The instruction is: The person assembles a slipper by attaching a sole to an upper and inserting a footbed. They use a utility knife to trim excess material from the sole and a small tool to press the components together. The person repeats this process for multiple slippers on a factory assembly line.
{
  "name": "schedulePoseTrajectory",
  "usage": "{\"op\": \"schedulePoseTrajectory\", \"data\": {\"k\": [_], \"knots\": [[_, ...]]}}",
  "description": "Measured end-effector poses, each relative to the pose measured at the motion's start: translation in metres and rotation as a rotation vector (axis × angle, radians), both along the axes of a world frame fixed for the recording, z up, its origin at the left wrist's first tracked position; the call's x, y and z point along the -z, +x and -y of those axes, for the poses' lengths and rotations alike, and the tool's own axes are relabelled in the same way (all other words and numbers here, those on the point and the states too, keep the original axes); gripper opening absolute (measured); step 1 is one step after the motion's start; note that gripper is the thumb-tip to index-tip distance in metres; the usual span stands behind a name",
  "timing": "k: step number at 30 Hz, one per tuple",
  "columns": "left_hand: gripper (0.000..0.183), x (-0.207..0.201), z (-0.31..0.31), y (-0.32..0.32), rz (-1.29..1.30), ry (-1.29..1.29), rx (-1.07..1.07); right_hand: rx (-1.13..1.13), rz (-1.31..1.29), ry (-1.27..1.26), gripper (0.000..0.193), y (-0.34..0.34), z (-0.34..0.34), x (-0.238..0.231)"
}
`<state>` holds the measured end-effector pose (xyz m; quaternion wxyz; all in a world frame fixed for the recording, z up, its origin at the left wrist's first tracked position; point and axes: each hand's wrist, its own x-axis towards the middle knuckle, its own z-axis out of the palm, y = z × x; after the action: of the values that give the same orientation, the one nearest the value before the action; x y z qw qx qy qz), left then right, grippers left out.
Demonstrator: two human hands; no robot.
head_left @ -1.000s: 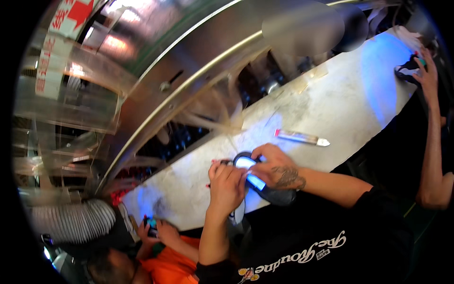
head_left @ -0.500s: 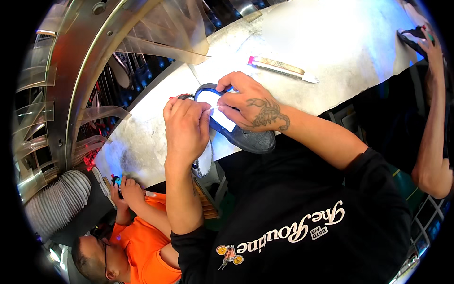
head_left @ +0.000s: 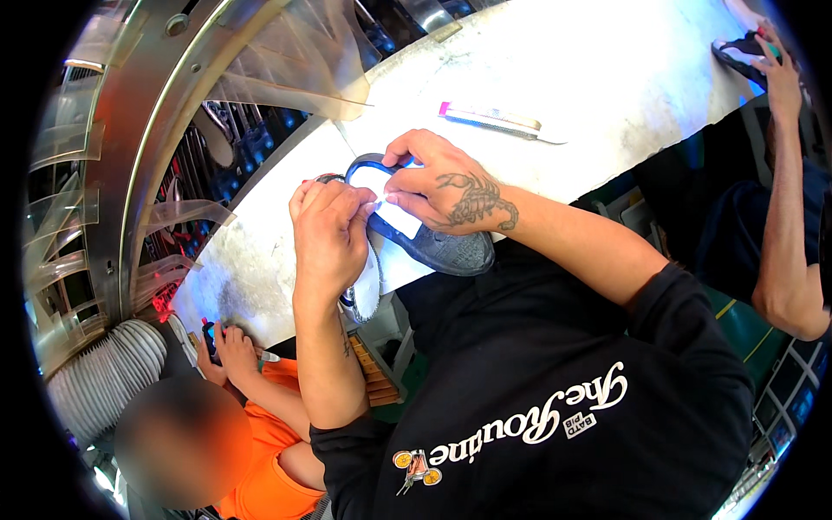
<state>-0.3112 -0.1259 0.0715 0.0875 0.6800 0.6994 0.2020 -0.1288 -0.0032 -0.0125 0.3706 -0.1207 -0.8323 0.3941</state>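
Note:
A black shoe sole (head_left: 446,250) with a bright white inner face lies tilted on the worktable in front of me. My left hand (head_left: 334,230) is closed at its left side, thumb and fingertips pinched together over the white face. From the right, my right hand (head_left: 446,184) reaches over the sole, its fingers bent. One of its fingers rests at the far rim, while the thumb and another finger pinch close to the left fingertips. Whatever small thing is between the fingertips is lost in the glare. A second shoe part with a white face (head_left: 367,290) sits partly under my left hand.
A brush (head_left: 492,120) with a pink end lies farther back on the brightly lit worktable (head_left: 286,269). Clear plastic strips (head_left: 303,78) hang from a curved metal frame at left. Co-workers flank me: an orange-shirted person (head_left: 277,459) at left, a forearm (head_left: 784,208) at right holding a shoe.
Both my hands and the sole appear slightly farther left, as does the whole scene. My fingers keep the same pinch. The left co-worker's head has come further into view.

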Motion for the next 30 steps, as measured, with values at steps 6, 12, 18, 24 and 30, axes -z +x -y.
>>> {"op": "schedulePoseTrajectory", "data": {"k": [6, 12, 18, 24, 30], "knots": [[0.004, 0.0, -0.002, 0.002, -0.004, -0.025, -0.027, -0.038, 0.007, -0.003, 0.013, 0.0, -0.002, -0.003], [0.004, 0.0, -0.003, 0.004, -0.01, -0.059, -0.034, -0.065, -0.02, 0.005, 0.012, 0.004, -0.004, -0.005], [0.004, 0.006, 0.0, -0.002, -0.046, -0.104, -0.037, -0.071, -0.042, 0.036, 0.013, -0.002, -0.003, 0.002], [0.017, -0.005, 0.017, 0.009, 0.007, 0.115, -0.103, -0.077, 0.07, 0.008, 0.035, 0.006, -0.004, -0.002], [0.063, 0.025, 0.144, 0.049, 0.256, 0.133, -0.686, -0.215, 0.128, 0.149, 0.055, 0.097, 0.0, -0.037]]}}
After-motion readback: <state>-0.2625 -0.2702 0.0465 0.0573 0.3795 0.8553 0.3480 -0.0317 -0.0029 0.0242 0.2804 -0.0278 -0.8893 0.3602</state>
